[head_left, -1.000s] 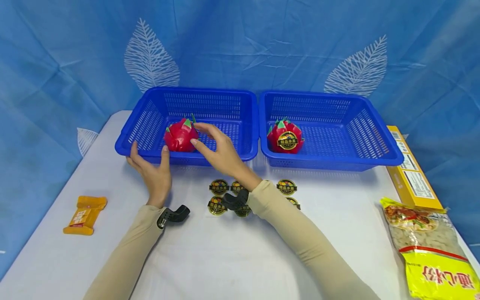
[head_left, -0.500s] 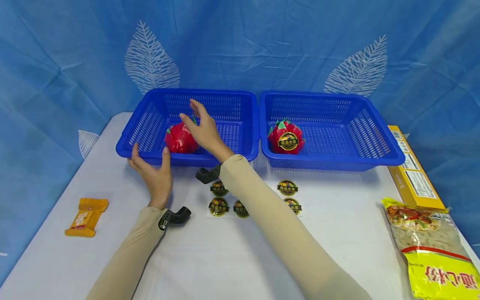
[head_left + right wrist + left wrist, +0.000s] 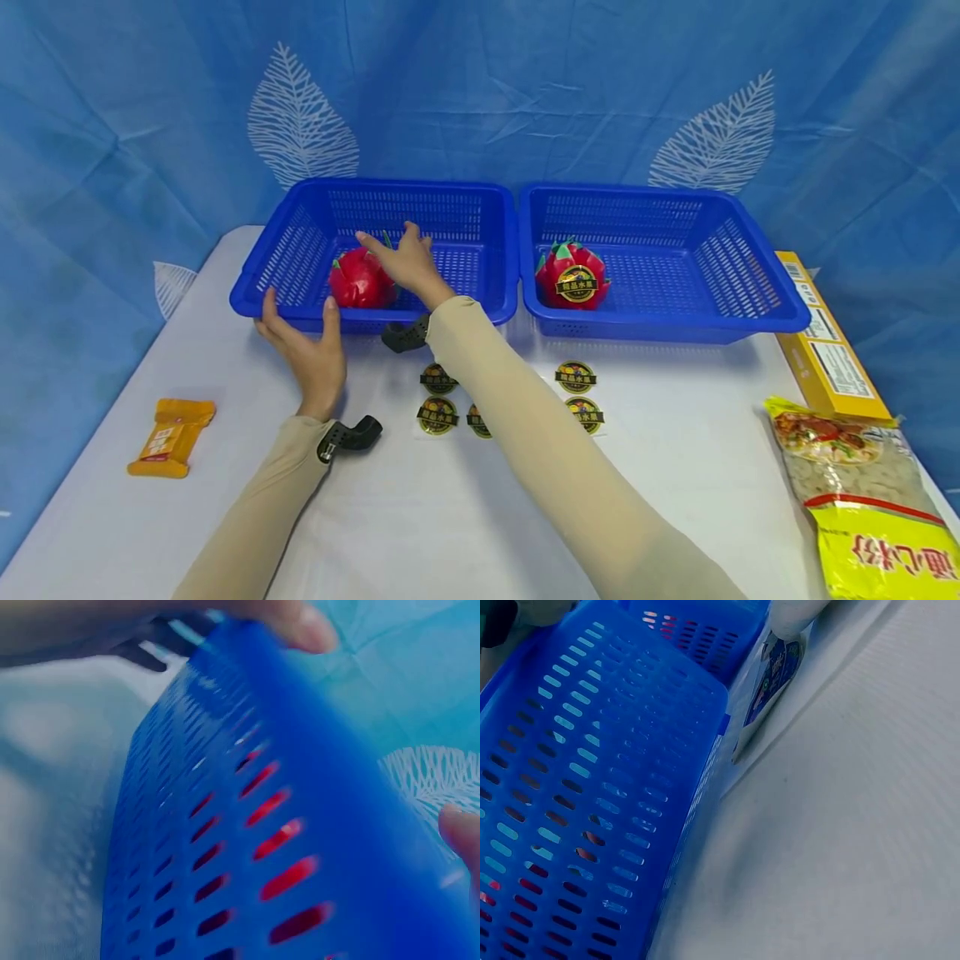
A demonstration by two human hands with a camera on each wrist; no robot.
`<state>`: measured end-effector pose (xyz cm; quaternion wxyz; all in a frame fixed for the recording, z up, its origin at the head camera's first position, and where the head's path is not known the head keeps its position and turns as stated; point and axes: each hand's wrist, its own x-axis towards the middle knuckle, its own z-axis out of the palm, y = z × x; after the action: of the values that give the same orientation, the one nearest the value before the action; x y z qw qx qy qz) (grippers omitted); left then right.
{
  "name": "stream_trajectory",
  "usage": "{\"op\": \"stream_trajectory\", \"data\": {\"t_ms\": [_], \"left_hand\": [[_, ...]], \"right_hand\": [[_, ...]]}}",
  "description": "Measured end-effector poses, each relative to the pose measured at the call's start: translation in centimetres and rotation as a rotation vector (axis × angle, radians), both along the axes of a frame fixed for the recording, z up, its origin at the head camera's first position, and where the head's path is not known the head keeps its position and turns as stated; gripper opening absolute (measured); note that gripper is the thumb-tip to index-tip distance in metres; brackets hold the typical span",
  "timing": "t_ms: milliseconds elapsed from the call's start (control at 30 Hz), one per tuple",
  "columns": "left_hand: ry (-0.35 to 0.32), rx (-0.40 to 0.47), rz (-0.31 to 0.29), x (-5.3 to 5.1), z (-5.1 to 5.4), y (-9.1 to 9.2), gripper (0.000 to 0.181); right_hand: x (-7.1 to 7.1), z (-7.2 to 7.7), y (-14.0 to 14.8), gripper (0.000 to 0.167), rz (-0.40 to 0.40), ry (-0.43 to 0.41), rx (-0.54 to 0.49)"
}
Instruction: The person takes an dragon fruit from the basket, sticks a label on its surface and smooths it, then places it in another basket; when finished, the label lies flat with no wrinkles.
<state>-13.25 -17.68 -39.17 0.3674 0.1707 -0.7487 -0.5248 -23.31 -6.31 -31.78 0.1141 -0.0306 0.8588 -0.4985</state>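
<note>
A red dragon fruit (image 3: pixel 362 279) with green tips lies in the left blue basket (image 3: pixel 487 310). My right hand (image 3: pixel 408 262) is over that basket, just right of the fruit, its thumb and fingers spread and holding nothing. Spread fingers of my left hand (image 3: pixel 309 358) rest at the basket's front left rim. The right basket (image 3: pixel 675 323) holds another dragon fruit (image 3: pixel 588 260) bearing a black and gold round sticker (image 3: pixel 576 284). In the right wrist view, red shows through the slots of the blue basket wall (image 3: pixel 187 825).
Several round stickers (image 3: pixel 437 415) lie on the white table in front of the baskets, some hidden by my right sleeve. An orange packet (image 3: pixel 171 437) is at the left. A yellow box (image 3: pixel 832 358) and a noodle bag (image 3: pixel 855 492) are at the right.
My right hand has moved left and away from the fruit's right side, rising over the basket, then dipping slightly. My left hand has stayed at the rim.
</note>
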Motion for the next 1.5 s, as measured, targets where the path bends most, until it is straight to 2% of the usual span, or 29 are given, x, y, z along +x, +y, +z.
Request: {"op": "stream_trajectory", "data": {"t_ms": [167,300,400,533,633,800,1000,1300,1500], "left_hand": [[-0.003,0.0,-0.011,0.09,0.05,0.01,0.077],[-0.013,0.003,-0.018,0.19,0.05,0.04,0.076],[-0.008,0.003,-0.015,0.17,0.01,0.03,0.074],[0.013,0.004,-0.012,0.02,-0.05,-0.02,0.073],[0.017,0.003,-0.012,0.04,-0.04,-0.08,0.073],[-0.002,-0.008,-0.004,0.2,-0.01,-0.08,0.074],[0.007,-0.007,-0.006,0.21,-0.09,-0.11,0.074],[0.048,-0.037,0.01,0.05,-0.36,-0.17,0.074],[0.05,-0.027,0.009,0.13,-0.24,-0.09,0.073]], "right_hand": [[0.23,-0.4,-0.18,0.103,0.011,-0.094,0.087],[0.33,-0.62,-0.31,0.109,0.09,-0.186,0.126],[0.45,-0.68,-0.37,0.111,0.161,-0.227,0.094],[0.61,-0.5,-0.32,0.109,0.201,-0.257,-0.018],[0.66,-0.27,-0.31,0.103,0.232,-0.264,-0.079],[0.61,-0.12,-0.23,0.086,0.296,-0.266,-0.075],[0.62,-0.26,-0.09,0.071,0.289,-0.239,-0.073],[0.87,-0.28,0.07,0.072,0.272,-0.174,-0.078],[0.89,-0.27,0.2,0.073,0.265,-0.164,-0.08]]}}
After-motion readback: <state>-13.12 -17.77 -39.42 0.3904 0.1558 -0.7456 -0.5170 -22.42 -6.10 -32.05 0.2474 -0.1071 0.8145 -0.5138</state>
